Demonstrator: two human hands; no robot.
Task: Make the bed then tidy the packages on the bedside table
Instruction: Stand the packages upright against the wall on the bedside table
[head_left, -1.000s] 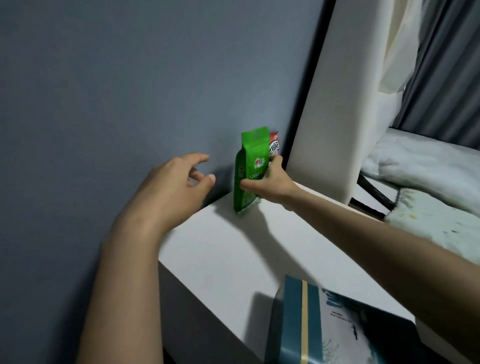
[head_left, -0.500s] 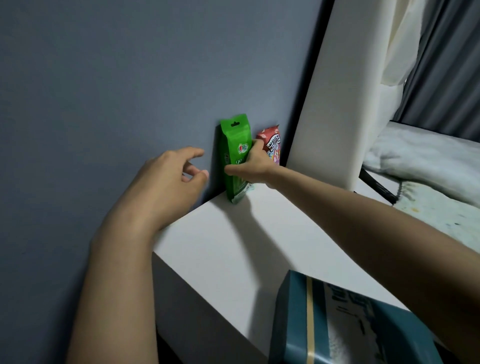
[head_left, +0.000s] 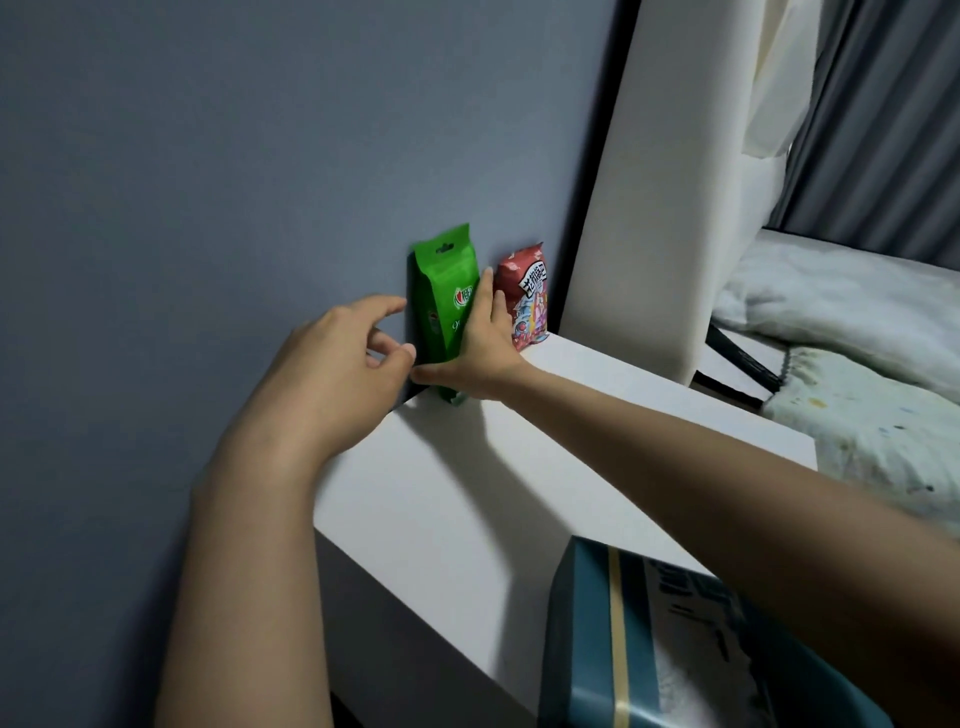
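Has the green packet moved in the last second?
Yes. The green packet has gone back from the open tabletop to stand against the grey wall, left of the red packet, with the right hand flat on it.

A grey-blue wall (head_left: 234, 208) fills the left of the frame, with dark grey curtains (head_left: 883, 130) at upper right.

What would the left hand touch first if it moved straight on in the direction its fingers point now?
Most likely the green package, which stands upright against the wall. The left hand has its fingertips just beside the package's left edge, though depth is unclear here.
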